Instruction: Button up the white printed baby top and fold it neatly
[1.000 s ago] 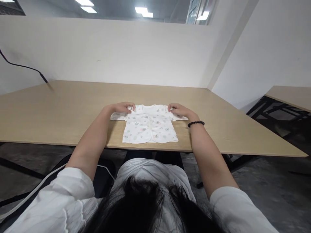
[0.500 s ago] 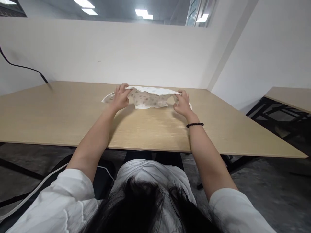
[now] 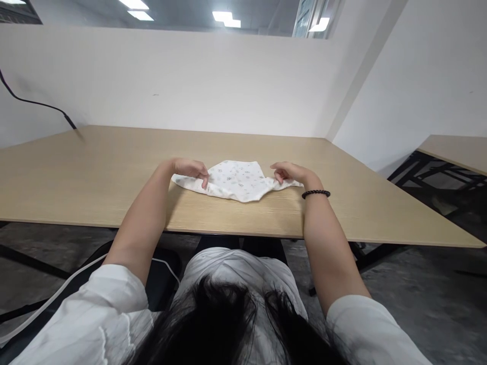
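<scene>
A small white cloth with a scattered print lies on the wooden table. Its middle is spread out, its near edge is bunched, and narrow ends reach out to either side. At its left part, my left hand bends down with fingertips pressed together on the fabric. My right hand pinches the right part, with one finger stretched out above it. The palms hide some of the cloth's ends.
A black cable hangs at the left and ends at the table's back edge. A white wall with a window above it stands behind the table. Another table is at the right. A white cord runs at lower left.
The cloth has come down and towards me from its raised, folded-over position, and its printed side now lies spread on the table. Both hands moved nearer and turned with fingers pointing inward and down.
</scene>
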`<state>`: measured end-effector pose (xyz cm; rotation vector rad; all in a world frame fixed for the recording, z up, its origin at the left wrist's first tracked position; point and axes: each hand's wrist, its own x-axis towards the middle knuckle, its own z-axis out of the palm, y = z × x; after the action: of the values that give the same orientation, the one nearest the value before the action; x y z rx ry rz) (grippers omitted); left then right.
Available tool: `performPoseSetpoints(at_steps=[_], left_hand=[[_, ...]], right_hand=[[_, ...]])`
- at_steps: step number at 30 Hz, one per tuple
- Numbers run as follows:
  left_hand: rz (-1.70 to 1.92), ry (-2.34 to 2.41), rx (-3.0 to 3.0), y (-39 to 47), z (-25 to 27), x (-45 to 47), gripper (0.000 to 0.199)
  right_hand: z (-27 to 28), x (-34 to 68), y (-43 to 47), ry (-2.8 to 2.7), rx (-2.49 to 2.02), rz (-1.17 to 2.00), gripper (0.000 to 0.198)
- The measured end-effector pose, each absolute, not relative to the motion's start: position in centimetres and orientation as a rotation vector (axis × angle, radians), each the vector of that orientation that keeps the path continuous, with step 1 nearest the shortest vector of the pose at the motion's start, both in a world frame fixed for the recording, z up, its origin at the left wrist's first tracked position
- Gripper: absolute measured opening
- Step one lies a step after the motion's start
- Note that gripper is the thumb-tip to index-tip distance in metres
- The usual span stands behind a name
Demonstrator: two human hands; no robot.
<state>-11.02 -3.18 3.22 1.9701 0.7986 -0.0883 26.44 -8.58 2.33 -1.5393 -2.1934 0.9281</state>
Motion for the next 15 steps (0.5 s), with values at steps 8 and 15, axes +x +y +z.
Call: performPoseSetpoints(at_steps=[8, 15], left_hand=[[-0.293, 0.997, 1.676, -4.1, 4.3, -11.6, 0.050], [-0.479, 1.887, 1.685, -0.8, 1.6, -13.2, 0.062]], right_hand=[[2.3, 27.0, -8.1, -2.012, -2.047, 0.984, 0.032], [1.8, 27.3, -7.6, -2.037, -2.274, 0.744, 0.032]])
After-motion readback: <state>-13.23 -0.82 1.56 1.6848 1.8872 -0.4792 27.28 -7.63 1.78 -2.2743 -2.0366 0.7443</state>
